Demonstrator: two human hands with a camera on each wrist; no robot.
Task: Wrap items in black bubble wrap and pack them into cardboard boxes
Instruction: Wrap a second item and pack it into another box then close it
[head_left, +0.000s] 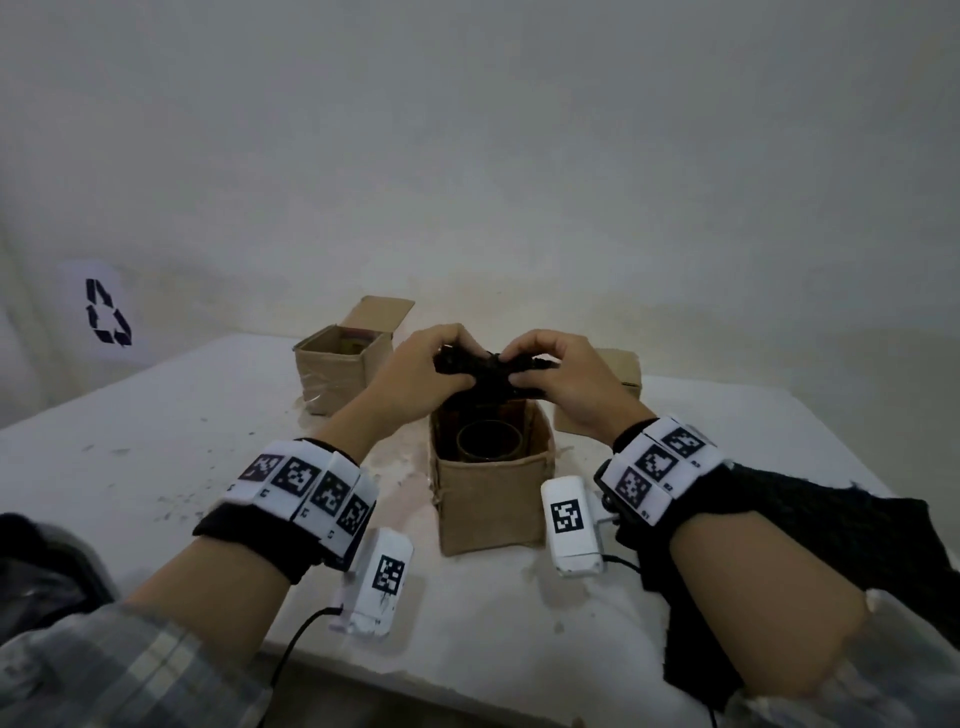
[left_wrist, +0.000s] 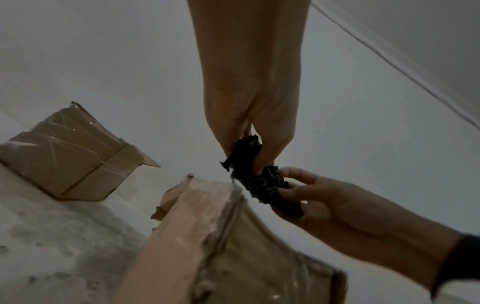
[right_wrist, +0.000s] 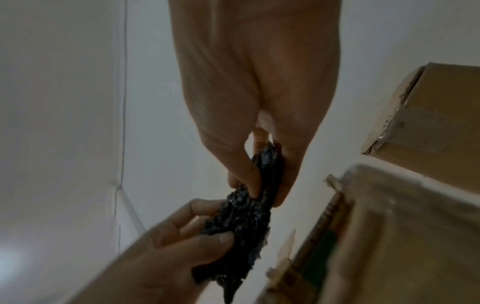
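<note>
A crumpled wad of black bubble wrap (head_left: 488, 370) hangs just above the open cardboard box (head_left: 491, 514) in the middle of the table. My left hand (head_left: 447, 364) pinches its left end and my right hand (head_left: 524, 376) pinches its right end. A dark round cup-like item (head_left: 488, 441) stands inside the box. In the left wrist view my left hand (left_wrist: 244, 152) grips the bubble wrap (left_wrist: 265, 185), with the right hand (left_wrist: 293, 191) on its other end. The right wrist view shows the wrap (right_wrist: 241, 218) stretched between my right hand (right_wrist: 259, 181) and my left hand (right_wrist: 207, 232).
An open taped box (head_left: 337, 374) stands at the back left. Another brown box (head_left: 621, 371) sits behind my right hand. A large black bubble wrap sheet (head_left: 857, 540) lies under my right forearm. The white table (head_left: 130, 441) ends near my elbows, and a wall rises behind it.
</note>
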